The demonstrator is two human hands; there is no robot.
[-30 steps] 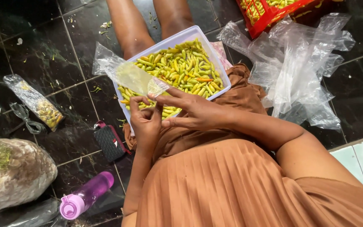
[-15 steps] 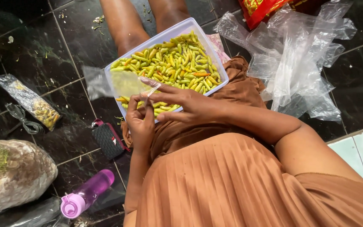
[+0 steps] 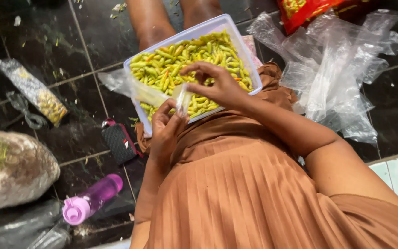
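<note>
A pale plastic tub (image 3: 236, 34) full of small green and yellow chillies (image 3: 176, 60) rests on my lap. My left hand (image 3: 164, 131) grips the mouth of a small clear plastic bag (image 3: 137, 87) at the tub's near edge; the bag lies over the tub's left side. My right hand (image 3: 217, 85) is over the chillies, its fingers pinched at the bag's opening; I cannot tell whether it holds chillies or only the bag's edge.
A heap of clear plastic bags (image 3: 342, 69) lies right of the tub, with a red bag (image 3: 300, 9) behind. On the dark tiled floor to the left are a filled packet (image 3: 38, 94), a black pouch (image 3: 118, 140), a purple bottle (image 3: 93, 200) and a bulging sack (image 3: 10, 170).
My right hand has lifted from the tub's near edge to over the chillies. The bag has been drawn up between both hands.
</note>
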